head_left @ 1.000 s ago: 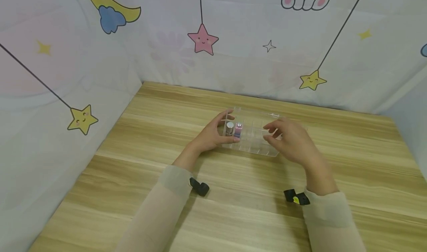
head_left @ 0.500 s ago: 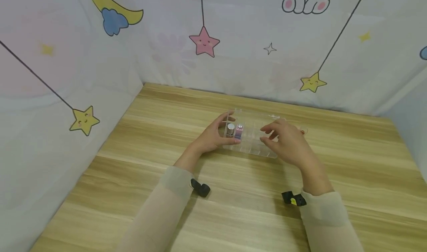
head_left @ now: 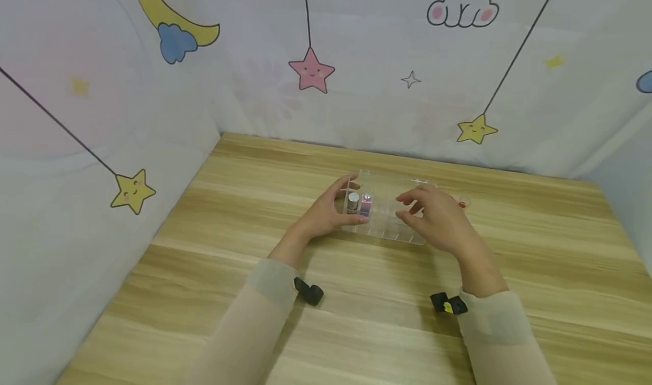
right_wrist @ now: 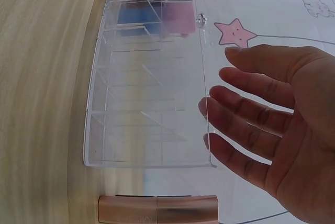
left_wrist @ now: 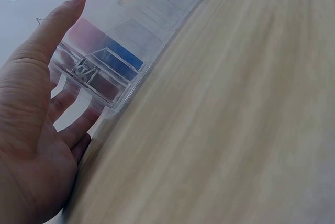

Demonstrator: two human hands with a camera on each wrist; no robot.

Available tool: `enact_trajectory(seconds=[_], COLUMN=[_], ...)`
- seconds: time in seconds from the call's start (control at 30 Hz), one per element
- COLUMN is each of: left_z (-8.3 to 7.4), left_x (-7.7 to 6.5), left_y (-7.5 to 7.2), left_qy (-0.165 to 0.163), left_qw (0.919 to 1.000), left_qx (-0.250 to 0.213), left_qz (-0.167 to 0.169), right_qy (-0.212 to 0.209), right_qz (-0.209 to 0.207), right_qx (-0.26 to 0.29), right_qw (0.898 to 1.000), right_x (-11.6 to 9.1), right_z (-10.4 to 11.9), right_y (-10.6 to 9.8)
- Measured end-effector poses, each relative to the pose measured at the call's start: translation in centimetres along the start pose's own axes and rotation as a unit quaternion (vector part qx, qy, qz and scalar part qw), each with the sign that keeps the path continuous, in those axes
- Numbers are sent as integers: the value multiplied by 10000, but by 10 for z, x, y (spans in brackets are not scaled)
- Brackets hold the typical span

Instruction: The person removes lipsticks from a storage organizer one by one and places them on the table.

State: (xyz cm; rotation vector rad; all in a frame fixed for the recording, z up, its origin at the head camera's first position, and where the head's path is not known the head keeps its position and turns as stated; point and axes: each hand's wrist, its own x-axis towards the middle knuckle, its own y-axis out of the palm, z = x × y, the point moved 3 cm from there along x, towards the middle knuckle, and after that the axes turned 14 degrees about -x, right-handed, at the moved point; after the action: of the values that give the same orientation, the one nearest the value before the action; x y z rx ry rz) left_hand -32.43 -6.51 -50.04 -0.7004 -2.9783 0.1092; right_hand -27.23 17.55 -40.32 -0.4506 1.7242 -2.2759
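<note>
A clear plastic organizer (head_left: 382,226) with divided compartments stands on the table. My left hand (head_left: 322,212) grips its left end, the thumb along the front and the fingers behind. In the left compartments stand a silver-capped tube (head_left: 354,201) and a pink-and-blue tube (head_left: 365,205), looking like lipsticks. My right hand (head_left: 438,215) hovers over the right part with fingers loosely bent and nothing between them. In the right wrist view, that hand (right_wrist: 309,114) has thumb and fingers spread apart beside the organizer's upper edge.
A rose-gold lipstick tube (right_wrist: 157,209) stands just past the organizer's right end, mostly hidden behind my right hand in the head view. Wood-grain table (head_left: 356,328) lies all around. Cloth with printed stars (head_left: 311,71) hangs behind and at the sides.
The right hand has shifted slightly left over the organizer, bringing the rose-gold tube's end into sight beside it. The left hand keeps its grip. The head view has tilted up a little.
</note>
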Motion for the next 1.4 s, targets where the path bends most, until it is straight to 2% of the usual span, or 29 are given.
enact_trajectory(seconds=[0.53,0.87,1.17,1.4], left_z=[1,1,0,1], left_x=[-2,-1,-1,-1], left_y=[0,1,1,2], left_qy=[-24,-46,-102,-87], left_qw=[9999,9999,9998,9998], left_qx=[-144,-133,-151,-189], left_qz=[-18,27,-11,1], right_qy=[-246,-205,-193,-80], right_qz=[162,237,81,114], right_qx=[206,213,337,367], right_qw=[9994,9993,9992,9992], right_x=[18,24,32,36], right_z=[13,20,24,28], right_y=[8,16,24,28])
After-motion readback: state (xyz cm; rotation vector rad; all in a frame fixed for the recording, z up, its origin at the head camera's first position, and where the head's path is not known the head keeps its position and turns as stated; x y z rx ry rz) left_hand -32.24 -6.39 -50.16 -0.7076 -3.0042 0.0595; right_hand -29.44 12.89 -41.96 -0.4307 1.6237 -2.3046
